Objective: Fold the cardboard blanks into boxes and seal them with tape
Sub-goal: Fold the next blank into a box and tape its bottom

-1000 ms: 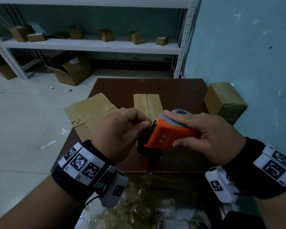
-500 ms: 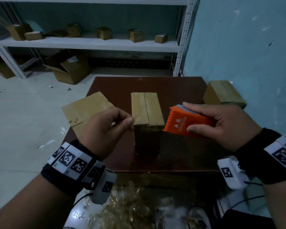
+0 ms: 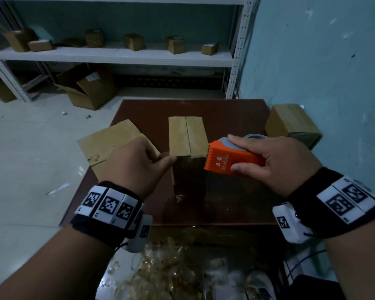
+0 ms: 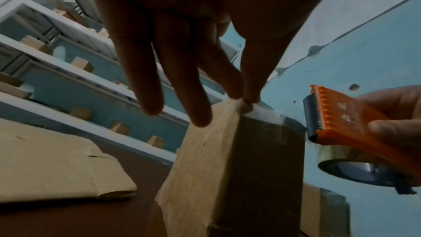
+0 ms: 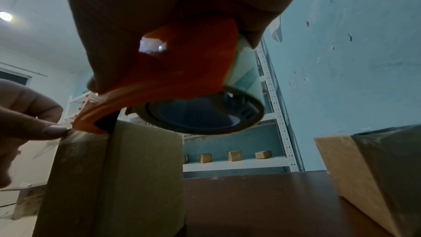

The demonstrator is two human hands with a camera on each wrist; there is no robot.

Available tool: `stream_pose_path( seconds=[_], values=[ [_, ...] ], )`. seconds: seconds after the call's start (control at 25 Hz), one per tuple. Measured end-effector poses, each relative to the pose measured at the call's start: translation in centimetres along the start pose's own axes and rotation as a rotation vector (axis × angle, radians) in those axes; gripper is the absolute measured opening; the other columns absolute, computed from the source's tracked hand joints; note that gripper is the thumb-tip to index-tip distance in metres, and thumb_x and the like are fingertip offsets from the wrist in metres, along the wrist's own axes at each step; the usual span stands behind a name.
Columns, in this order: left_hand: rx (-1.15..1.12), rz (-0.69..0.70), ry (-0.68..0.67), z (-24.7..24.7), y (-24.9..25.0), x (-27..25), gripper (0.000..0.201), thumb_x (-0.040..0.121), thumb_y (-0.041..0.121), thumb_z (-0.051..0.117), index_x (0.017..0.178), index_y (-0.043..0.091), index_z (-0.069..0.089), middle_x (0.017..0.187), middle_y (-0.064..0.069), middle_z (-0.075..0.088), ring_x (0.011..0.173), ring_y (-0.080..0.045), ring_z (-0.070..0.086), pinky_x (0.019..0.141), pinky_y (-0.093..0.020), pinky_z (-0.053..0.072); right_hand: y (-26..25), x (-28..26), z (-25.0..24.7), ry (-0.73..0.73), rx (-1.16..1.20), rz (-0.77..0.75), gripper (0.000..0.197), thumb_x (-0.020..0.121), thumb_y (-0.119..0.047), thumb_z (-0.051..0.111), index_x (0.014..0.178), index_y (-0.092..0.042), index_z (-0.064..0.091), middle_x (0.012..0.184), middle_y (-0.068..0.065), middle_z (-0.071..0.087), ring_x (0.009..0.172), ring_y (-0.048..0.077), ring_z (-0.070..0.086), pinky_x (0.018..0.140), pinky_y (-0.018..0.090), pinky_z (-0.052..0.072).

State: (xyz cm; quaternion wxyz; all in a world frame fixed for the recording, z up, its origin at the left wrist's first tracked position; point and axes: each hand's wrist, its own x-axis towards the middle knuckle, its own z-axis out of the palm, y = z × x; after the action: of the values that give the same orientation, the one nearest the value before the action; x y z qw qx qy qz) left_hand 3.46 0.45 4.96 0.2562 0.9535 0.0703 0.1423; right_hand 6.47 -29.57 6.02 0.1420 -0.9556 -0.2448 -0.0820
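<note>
At frame centre, my left hand (image 3: 136,167) pinches clear tape (image 4: 262,113) onto the upright brown cardboard box (image 3: 187,135); my right hand (image 3: 275,161) grips the orange tape dispenser (image 3: 230,162). Next, I judge: draw tape across the seam.

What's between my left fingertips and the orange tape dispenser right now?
A stretch of clear tape runs from the left hand to the tape dispenser, over the near top edge of the upright box. The left wrist view shows it best.

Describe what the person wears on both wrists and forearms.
Bare forearms, no sleeves. Each wrist has a black band carrying white square tiles printed with black coded markers. A small white camera box with its own marker sits under each wrist, trailing a thin black cable.
</note>
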Motion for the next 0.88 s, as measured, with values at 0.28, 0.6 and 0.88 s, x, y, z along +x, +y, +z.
stream_pose_path(
  seconds=[0.28, 0.6, 0.88],
  values=[
    [-0.094, 0.424, 0.072, 0.4, 0.0, 0.9, 0.035, 0.082, 0.041, 0.080, 0.110, 0.024, 0.068, 0.110, 0.005, 0.067, 0.100, -0.014, 0.062, 0.082, -0.034, 0.052, 0.1, 0.5, 0.3, 0.003, 0.028, 0.012, 0.075, 0.086, -0.077, 0.047, 0.154, -0.049, 0.037, 0.132, -0.006, 0.071, 0.109, 0.013, 0.067, 0.094, 0.036, 0.055],
    [-0.143, 0.520, -0.137, 1.5, -0.8, 1.9, 0.003, 0.091, 0.024, 0.073, 0.093, 0.024, 0.070, 0.128, 0.007, 0.071, 0.130, -0.013, 0.061, 0.101, -0.046, 0.056, 0.1, 0.2, 0.2, -0.038, 0.118, 0.012, 0.077, 0.083, -0.079, 0.048, 0.154, -0.051, 0.036, 0.136, -0.011, 0.067, 0.112, 0.007, 0.064, 0.098, 0.037, 0.055],
    [-0.312, 0.392, -0.355, -0.1, -1.0, 1.4, 0.017, 0.083, 0.042, 0.065, 0.079, 0.027, 0.058, 0.135, 0.020, 0.063, 0.152, -0.008, 0.028, 0.123, -0.050, 0.031, -0.1, -0.3, -0.3, -0.105, 0.320, -0.050, 0.072, 0.077, -0.070, 0.066, 0.145, -0.055, 0.047, 0.133, -0.038, 0.051, 0.121, -0.014, 0.055, 0.101, 0.011, 0.046]
  ],
)
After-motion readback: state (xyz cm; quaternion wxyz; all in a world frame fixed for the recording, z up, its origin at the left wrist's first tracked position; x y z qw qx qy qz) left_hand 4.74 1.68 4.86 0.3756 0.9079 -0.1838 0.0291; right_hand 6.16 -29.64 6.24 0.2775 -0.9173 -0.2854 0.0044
